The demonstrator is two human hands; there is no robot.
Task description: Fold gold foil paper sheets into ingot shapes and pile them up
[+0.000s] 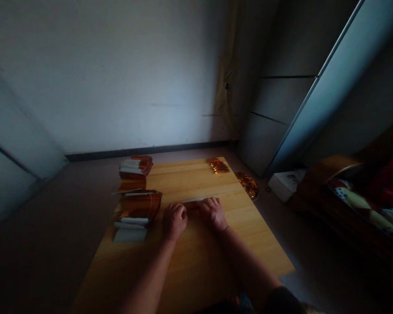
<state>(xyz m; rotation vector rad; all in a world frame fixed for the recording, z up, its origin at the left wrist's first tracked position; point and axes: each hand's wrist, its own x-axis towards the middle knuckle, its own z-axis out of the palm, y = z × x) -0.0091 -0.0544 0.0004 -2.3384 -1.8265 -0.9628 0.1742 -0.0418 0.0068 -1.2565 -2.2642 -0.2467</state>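
Orange foil strip (190,204) lay across the pale wooden tabletop (196,257), our left grip (174,221) and right grip (213,213) curled down on it, no firm hold discernible. Left of the strip sat finished-looking orange-and-white folded stacks (138,209); beyond it, loose gold foil (218,165) remained.

There they are, the left hand (174,221) and the right hand (213,213) side by side, knuckles up, fingers curled under! The left forearm (149,277) angles in from the near edge, the right forearm (247,261) from near right, wrists low.
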